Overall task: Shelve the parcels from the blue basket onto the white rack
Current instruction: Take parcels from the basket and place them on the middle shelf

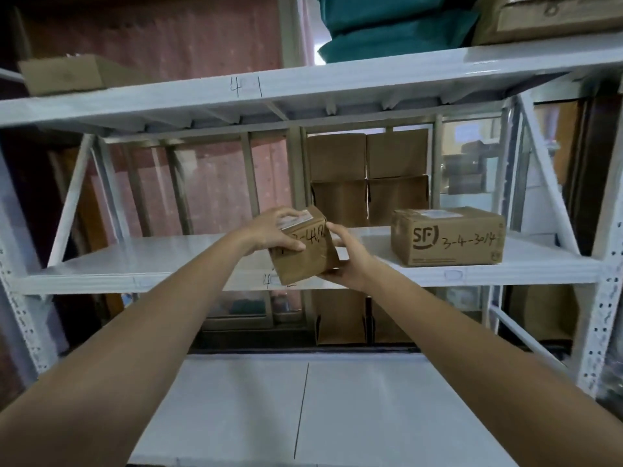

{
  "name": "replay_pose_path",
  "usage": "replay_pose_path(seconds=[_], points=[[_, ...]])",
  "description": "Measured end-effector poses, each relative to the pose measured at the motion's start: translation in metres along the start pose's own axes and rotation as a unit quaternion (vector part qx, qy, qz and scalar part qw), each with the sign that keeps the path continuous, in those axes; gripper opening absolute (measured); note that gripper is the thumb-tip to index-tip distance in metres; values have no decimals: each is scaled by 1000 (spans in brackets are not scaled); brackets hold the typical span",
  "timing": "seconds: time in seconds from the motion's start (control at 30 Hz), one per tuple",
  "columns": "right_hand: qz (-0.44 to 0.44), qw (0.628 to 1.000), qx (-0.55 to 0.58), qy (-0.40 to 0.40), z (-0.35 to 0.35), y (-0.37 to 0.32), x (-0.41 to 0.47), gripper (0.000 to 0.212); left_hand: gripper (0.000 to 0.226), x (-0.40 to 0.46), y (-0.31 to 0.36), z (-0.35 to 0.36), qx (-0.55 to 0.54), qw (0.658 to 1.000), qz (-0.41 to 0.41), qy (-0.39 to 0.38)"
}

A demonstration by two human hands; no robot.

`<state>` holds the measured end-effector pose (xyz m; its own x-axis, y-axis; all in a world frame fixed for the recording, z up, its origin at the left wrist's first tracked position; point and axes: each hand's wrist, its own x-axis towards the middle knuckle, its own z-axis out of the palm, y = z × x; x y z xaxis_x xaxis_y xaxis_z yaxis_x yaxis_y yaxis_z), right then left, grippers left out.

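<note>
Hands: my left hand (273, 232) and right hand (349, 256) grip the parcel (303, 254), tilted
SF box (448, 237): on the rack (303, 85), at 3 o'clock of the parcel

A reddish wall (202, 38) is showing behind the shelving, while daylight is coming through a glazed window (472, 156) at the right, its frame (438, 170) standing pale.

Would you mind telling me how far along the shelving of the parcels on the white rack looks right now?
Done: one SF-marked parcel already sits on the middle shelf of the white rack. In hand: the left hand and right hand grip a small brown parcel, tilted, at that shelf's front edge, not yet set down. Left: placing it; the blue basket is out of view, so the remaining count cannot be told.
</note>
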<state>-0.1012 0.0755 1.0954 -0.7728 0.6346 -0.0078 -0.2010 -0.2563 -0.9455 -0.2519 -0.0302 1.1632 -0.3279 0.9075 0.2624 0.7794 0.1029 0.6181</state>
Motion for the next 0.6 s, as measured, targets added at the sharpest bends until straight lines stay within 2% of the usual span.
replay_pose_path(seconds=[0.1, 0.2, 0.27, 0.4, 0.47, 0.6], points=[[22, 1000, -18, -6, 1, 5, 36, 41, 74, 23, -26, -3, -4, 999, -21, 47], [5, 986, -166, 17, 5, 11, 65, 58, 64, 43, -47, -3, 2, 999, -17, 34], [-31, 955, -293, 45, 5, 17, 79, 63, 64, 55, -57, -4, 5, 1000, -13, 19], [-97, 875, -467, 78, 4, 29, 104, 55, 66, 77, -79, -8, 4, 1000, -11, -10], [-107, 851, -507, 92, 4, 35, 114, 56, 64, 84, -88, -7, -9, 1000, -5, -15], [-101, 848, -508, 111, 11, 41, 126, 57, 64, 92, -105, -16, -26, 999, 2, -27]])
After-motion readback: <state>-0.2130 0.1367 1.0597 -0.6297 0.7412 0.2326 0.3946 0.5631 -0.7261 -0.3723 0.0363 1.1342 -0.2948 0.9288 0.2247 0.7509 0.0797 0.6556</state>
